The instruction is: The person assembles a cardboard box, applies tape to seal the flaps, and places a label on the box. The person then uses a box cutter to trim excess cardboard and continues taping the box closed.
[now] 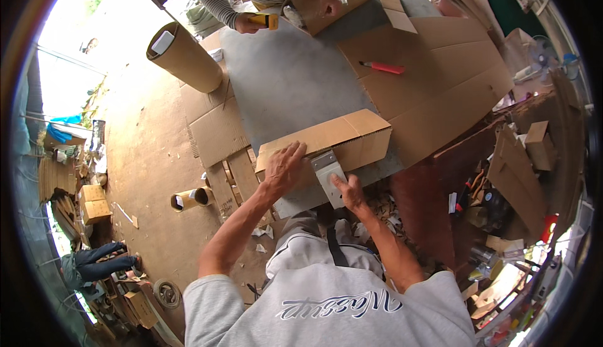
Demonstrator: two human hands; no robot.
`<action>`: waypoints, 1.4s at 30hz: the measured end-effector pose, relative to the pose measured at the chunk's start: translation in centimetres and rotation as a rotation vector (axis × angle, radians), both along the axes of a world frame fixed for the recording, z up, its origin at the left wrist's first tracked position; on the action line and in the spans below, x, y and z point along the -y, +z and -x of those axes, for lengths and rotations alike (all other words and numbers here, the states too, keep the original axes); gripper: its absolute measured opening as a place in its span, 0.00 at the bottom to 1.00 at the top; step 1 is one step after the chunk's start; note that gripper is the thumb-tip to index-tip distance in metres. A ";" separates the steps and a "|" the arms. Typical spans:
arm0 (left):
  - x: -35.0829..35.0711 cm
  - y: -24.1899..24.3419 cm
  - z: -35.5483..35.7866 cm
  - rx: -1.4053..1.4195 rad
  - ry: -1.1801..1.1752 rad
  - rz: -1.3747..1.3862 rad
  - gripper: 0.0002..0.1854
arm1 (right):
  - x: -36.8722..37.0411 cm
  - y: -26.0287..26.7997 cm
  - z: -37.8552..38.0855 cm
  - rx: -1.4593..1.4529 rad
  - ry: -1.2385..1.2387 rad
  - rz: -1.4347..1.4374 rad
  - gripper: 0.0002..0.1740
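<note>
A long, narrow cardboard box (327, 135) lies slantwise across the near end of the grey tabletop (292, 74). Over the left part of its upper edge lies my left hand (285, 164), fingers on top and thumb hidden, holding it. My right hand (349, 191) grips a flat grey metal tool (330, 177), the thumb on its upper face. The tool's far end, with two dark rivets or holes, meets the near side of the box close to the middle. What the tool's underside touches is hidden.
A person opposite holds a yellow tool (266, 21) beside an open carton (330, 3). Flattened cardboard (438, 69) covers the right side, bearing a red utility knife (384, 67). A cardboard tube (186, 59) stands at left, above a wooden pallet (242, 172). Scraps litter the floor.
</note>
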State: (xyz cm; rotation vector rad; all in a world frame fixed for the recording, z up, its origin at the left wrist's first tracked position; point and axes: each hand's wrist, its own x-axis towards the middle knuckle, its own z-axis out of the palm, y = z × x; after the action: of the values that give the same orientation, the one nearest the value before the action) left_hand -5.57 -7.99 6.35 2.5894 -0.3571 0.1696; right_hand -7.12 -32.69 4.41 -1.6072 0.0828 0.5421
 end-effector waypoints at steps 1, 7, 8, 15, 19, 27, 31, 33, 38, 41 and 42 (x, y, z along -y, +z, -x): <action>0.1 -0.1 -0.4 0.062 0.007 -0.047 0.14 | -0.2 0.0 -0.5 -0.008 -0.004 -0.024 0.28; -0.1 -0.7 -3.8 -0.030 0.118 -0.066 0.10 | -0.4 -0.1 -5.6 -0.024 0.205 0.331 0.32; 0.0 -0.8 -3.6 -0.083 0.140 -0.100 0.10 | 0.0 -0.4 -5.7 0.037 0.195 0.304 0.33; 2.6 -2.2 -1.1 0.062 0.208 -0.136 0.12 | 1.4 -2.8 -1.7 0.034 0.042 0.167 0.37; 2.0 -2.3 -1.6 0.031 0.171 -0.166 0.10 | 2.4 -4.0 -0.1 0.051 0.003 0.078 0.37; 1.1 -0.7 -3.3 -0.102 0.199 -0.193 0.13 | 6.1 -5.3 4.6 0.023 0.011 0.244 0.32; -0.6 1.2 -6.1 -0.151 0.221 -0.165 0.17 | 4.9 -3.1 1.8 -0.005 0.062 0.175 0.37; -2.0 2.3 -8.0 -0.239 0.221 -0.161 0.19 | 4.3 -1.8 0.2 -0.031 0.108 0.204 0.36; -3.5 3.3 -10.6 -0.382 0.255 -0.116 0.24 | 3.6 0.0 1.4 -0.009 0.041 0.214 0.34; -4.1 3.5 -11.5 -0.386 0.261 -0.046 0.25 | 4.0 -0.4 3.6 -0.029 0.001 0.198 0.32; -4.5 3.5 -12.0 -0.380 0.256 -0.031 0.26 | 4.2 -0.6 4.0 -0.038 -0.018 0.186 0.32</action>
State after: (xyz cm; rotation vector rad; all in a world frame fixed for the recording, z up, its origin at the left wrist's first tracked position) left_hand 6.38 -3.51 9.86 2.6159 0.1101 -0.2392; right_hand -11.13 -36.88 3.81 -1.7754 0.1804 0.5635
